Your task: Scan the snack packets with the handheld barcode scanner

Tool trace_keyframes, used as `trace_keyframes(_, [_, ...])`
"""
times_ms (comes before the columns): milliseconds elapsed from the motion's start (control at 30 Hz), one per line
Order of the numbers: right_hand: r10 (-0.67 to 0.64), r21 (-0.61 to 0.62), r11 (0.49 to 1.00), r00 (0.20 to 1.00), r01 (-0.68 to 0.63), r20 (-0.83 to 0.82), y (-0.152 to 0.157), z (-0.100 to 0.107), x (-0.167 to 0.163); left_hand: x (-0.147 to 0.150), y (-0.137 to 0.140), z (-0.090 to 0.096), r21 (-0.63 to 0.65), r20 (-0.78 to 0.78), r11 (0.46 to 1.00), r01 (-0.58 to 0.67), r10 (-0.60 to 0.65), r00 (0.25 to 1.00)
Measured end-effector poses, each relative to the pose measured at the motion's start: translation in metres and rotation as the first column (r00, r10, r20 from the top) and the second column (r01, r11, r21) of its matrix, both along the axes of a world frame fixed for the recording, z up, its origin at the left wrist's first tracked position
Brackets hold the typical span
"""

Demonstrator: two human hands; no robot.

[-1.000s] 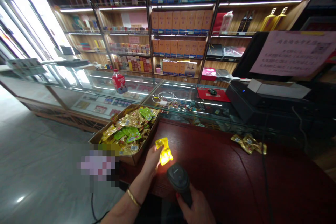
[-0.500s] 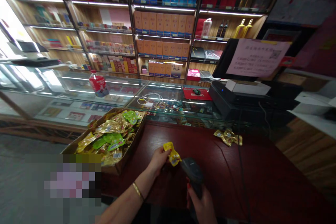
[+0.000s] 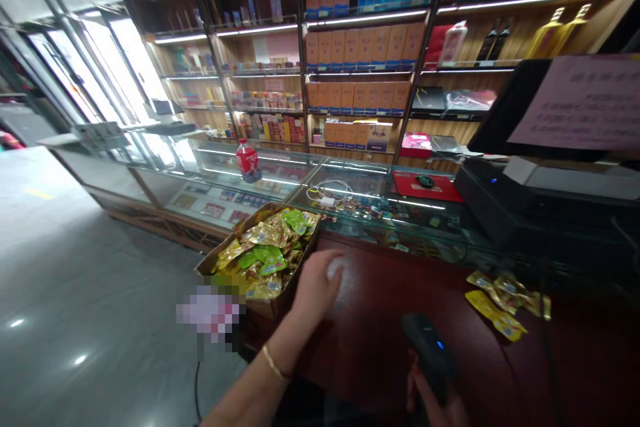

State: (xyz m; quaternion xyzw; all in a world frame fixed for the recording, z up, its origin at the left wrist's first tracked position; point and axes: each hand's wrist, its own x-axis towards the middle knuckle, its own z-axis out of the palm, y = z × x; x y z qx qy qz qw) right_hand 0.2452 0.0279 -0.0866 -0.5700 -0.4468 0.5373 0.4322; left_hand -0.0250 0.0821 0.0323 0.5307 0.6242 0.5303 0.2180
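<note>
The yellow packet [image 3: 495,317] lies on the dark red counter [image 3: 370,333], to the right of the handheld scanner [image 3: 427,343] and on the near side of the gold packets [image 3: 510,290], apparently touching them. Left hand [image 3: 317,283]: fingers released, loosely curved, holding nothing, just beside the cardboard box [image 3: 265,308]; contact with the counter surface cannot be confirmed. Right hand [image 3: 433,400]: fingers grasping the handle of the scanner, which shows a blue light. Handling, by judgement: each packet is light, with a soft, flexible film wrapper that is probably slippery; the contents are likely small and firm enough to tolerate a mild pinch. Take hold at a flat end or across the middle between thumb and forefinger; avoid hard squeezing, which may crease the film. The scanner is rigid and moderately light; hold it by the handle. Count: one scanner; one box; one yellow packet outside the box; at least two gold packets beside it, the overlap preventing an exact figure. Inside the box, at least two green packets [image 3: 297,221] lie on a heap of gold and yellow ones too overlapped to count. Beyond: one red-labelled bottle [image 3: 249,161] and one mouse [image 3: 425,181].
</note>
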Motion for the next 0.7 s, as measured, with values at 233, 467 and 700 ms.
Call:
trace_keyframes(233, [0.037,0.055,0.998,0.981,-0.026,-0.193,0.006,0.005,-0.035,-0.133,-0.053,0.013,-0.197,-0.806,0.836,-0.512,0.160,0.571])
trace_keyframes(467, [0.012,-0.022,1.000,0.977,-0.017,-0.212,0.004,0.011,-0.030,-0.126,-0.053,-0.002,-0.030,-0.718,0.879,-0.477,0.313,0.621])
trace_keyframes(700, [0.048,-0.015,0.999,0.991,-0.050,-0.121,-0.012,0.019,-0.037,-0.067,-0.053,0.000,-0.115,0.161,0.925,-0.362,0.377,0.912])
